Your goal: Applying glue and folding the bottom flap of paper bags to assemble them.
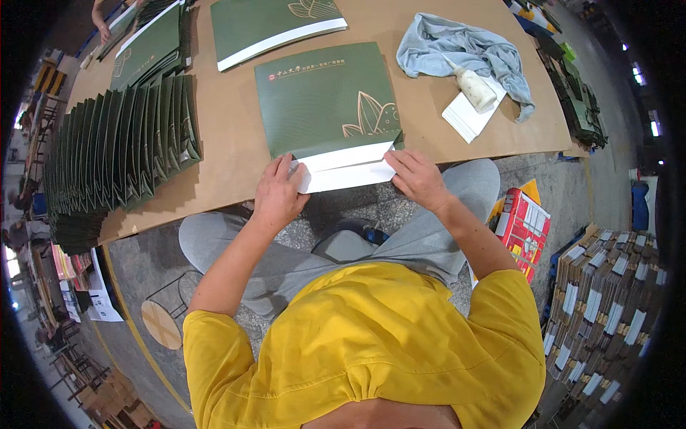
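Note:
A flat green paper bag (321,100) with a leaf print lies on the table in front of me. Its white edge flap (346,177) is towards me and reaches past the table's front edge. At the flap's left end, my left hand (279,191) is closed on the paper, thumb and fingers pinching it. My right hand (420,179) grips the opposite end the same way, by the bag's near right corner. A slit shows between the flap and the white band behind it.
Several folded green bags (125,136) stand in a row at the left. Another bag (275,28) lies behind mine. At the right are a blue-grey cloth (464,43), a squeeze bottle (475,89) and white cards (464,120). Stacked cardboard (600,307) stands on the floor; a co-worker's hand (104,33) shows far left.

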Tool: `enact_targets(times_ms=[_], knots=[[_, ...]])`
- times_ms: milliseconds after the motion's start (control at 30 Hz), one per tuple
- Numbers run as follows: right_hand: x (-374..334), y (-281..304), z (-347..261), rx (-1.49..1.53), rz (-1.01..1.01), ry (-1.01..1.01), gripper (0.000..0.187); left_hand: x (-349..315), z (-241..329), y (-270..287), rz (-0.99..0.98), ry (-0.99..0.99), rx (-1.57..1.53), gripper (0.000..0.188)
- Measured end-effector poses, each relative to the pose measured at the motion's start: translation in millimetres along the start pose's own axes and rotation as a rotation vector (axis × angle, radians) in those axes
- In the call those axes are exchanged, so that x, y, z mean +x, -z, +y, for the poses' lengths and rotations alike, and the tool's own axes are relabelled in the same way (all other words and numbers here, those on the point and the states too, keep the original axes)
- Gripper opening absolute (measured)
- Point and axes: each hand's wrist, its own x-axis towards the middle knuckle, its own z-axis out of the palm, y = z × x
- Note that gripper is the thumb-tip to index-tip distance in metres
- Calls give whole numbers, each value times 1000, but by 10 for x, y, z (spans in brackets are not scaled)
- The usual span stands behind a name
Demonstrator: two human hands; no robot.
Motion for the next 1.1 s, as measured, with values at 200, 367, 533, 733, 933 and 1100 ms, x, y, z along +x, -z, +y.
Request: enact_targets(times_ms=[200,367,533,733,933,1100], knots=[[46,9,28,-90,-88,42,37,-31,1,-33,-68,-50,93,52],[101,63,112,117,-142,-109,39,13,10,24,-106,-54,89,52],[231,117,53,96,-242,-100,32,15,7,60,-91,-62,103,42],[513,77,169,155,-386,-381,20,183,-82,75,-60,52,-85,32],[783,-186,-199,-153,-221,-574,19,453,69,-72,111,291,16,28],[919,-816,-310,-204,4,-294,47,590,215,-323,114,133,137,37]])
